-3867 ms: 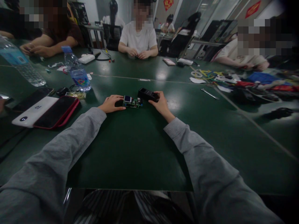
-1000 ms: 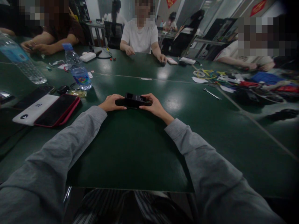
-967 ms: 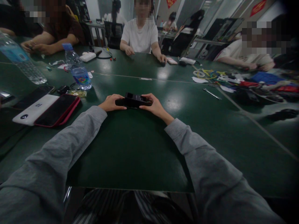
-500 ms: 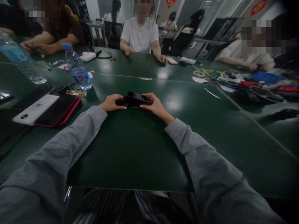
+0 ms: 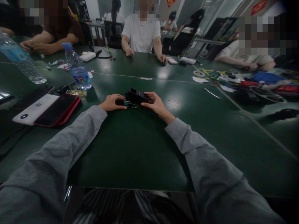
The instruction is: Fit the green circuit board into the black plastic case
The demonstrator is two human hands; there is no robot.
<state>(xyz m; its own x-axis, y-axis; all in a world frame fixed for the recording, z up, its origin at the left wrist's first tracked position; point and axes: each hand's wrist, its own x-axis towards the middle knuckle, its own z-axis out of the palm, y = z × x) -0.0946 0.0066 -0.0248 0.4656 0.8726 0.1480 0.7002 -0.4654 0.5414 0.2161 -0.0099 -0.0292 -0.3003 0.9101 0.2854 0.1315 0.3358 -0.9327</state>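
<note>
My left hand (image 5: 112, 102) is closed on the left end of a circuit board (image 5: 131, 105) with a black rounded part at that end; it is low over the table. My right hand (image 5: 156, 104) grips the right end of a black plastic casing (image 5: 137, 95) between thumb and fingers. The casing tilts above the board, its left end higher, and a gap shows between the two. Whether their right ends touch is hidden by my right fingers.
On the left lie a red-cased phone (image 5: 57, 109), a white power bank (image 5: 36, 109) and two water bottles, one a small bottle (image 5: 80, 74). A wrench (image 5: 212, 93) and a cable pile (image 5: 247, 82) are to the right. Several people sit around the green table (image 5: 130, 149).
The left end of the casing has lifted away from the board and the casing has shifted slightly right, so more of the board shows. My left hand has hardly moved.
</note>
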